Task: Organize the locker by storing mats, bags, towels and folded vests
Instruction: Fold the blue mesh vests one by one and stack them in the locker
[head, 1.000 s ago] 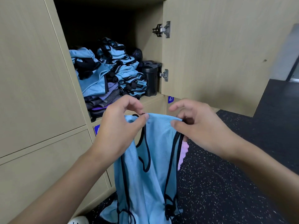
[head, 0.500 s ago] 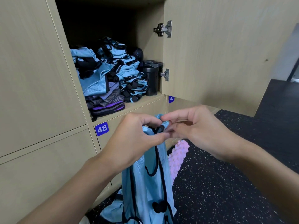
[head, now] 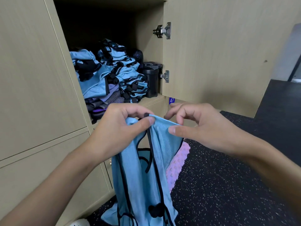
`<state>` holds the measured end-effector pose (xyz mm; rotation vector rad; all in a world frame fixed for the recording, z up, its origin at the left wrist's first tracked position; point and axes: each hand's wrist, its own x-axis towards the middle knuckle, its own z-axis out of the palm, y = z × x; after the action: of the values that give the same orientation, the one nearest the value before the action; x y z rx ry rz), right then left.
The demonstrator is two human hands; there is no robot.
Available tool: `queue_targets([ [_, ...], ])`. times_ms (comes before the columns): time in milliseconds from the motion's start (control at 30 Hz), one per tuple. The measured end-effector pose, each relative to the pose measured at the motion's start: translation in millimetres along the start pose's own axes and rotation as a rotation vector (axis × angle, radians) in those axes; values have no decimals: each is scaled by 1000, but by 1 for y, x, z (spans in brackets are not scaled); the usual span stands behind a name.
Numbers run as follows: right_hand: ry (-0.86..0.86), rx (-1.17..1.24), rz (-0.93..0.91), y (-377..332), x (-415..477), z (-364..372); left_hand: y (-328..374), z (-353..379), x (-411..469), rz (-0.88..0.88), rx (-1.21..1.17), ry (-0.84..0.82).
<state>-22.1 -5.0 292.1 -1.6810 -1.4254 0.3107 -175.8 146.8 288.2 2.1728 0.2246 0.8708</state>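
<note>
A light blue vest with black trim (head: 143, 180) hangs in front of me, below the open locker (head: 114, 17). My left hand (head: 118, 132) pinches its top edge between thumb and forefinger. My right hand (head: 200, 128) pinches the same edge a little to the right, thumb on the cloth. Inside the locker lie two piles of folded blue vests (head: 128, 74), the left pile (head: 92, 79) resting on purple and grey towels (head: 104, 101). A black container (head: 152, 79) stands at the locker's right wall.
The locker door (head: 219, 51) stands open to the right. A pink bumpy mat (head: 177, 163) leans by the lower lockers on the dark speckled floor (head: 228, 185). Closed locker doors (head: 32, 79) fill the left side. A white shoe (head: 78, 223) shows at the bottom.
My hands have drawn apart again along the vest's top edge, spreading the cloth between them after meeting half a second ago.
</note>
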Motion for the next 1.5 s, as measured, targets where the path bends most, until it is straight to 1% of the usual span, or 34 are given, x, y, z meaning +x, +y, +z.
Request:
queue_targets([
  [100, 7, 97, -6, -2, 0, -1, 2, -4, 2, 15, -39, 20],
  [233, -19, 10, -4, -4, 0, 1, 5, -8, 2, 0, -103, 38],
  [300, 55, -27, -29, -4, 1, 0, 4, -10, 3, -13, -117, 44],
  [367, 169, 6, -47, -5, 1, -1, 4, -11, 4, -30, -108, 51],
  [433, 249, 85, -60, -6, 1, -1, 3, -13, 7, -55, -33, 33],
  [500, 273, 157, -83, -9, 0, -2, 0, -18, 9, -121, 58, -30],
  [567, 244, 191, -98, -11, -1, -2, -4, -22, 9, -186, 110, -130],
  [633, 175, 187, -87, -14, -3, -1, -8, -21, 9, -165, 154, -169],
  [733, 10, 233, -84, -19, -6, 4, -7, -12, 7, -104, 190, -86],
  [800, -84, 240, -82, -22, -7, 7, -6, -7, 8, -67, 164, -36],
  [867, -124, 203, -79, -21, -7, 11, -5, -3, 7, -5, 112, -29],
  [900, -117, 180, -81, -19, -7, 13, -3, -2, 6, 24, 89, -30],
  [1033, 9, 110, -85, -8, -3, 21, 4, 0, 5, 73, 13, -57],
  [1133, -12, 138, -101, -6, -2, 23, 6, 0, 3, 95, -48, -102],
  [1200, 20, 181, -82, -7, -3, 24, 6, 0, 3, 97, -55, -76],
  [1333, 176, 208, -61, -7, -1, 26, 1, -3, 4, 65, -135, -29],
  [1433, 298, 252, -58, -9, -1, 25, -2, -6, 4, 106, -63, 7],
  [1500, 374, 267, -52, -11, 0, 25, 0, -8, 3, 92, -41, 11],
])
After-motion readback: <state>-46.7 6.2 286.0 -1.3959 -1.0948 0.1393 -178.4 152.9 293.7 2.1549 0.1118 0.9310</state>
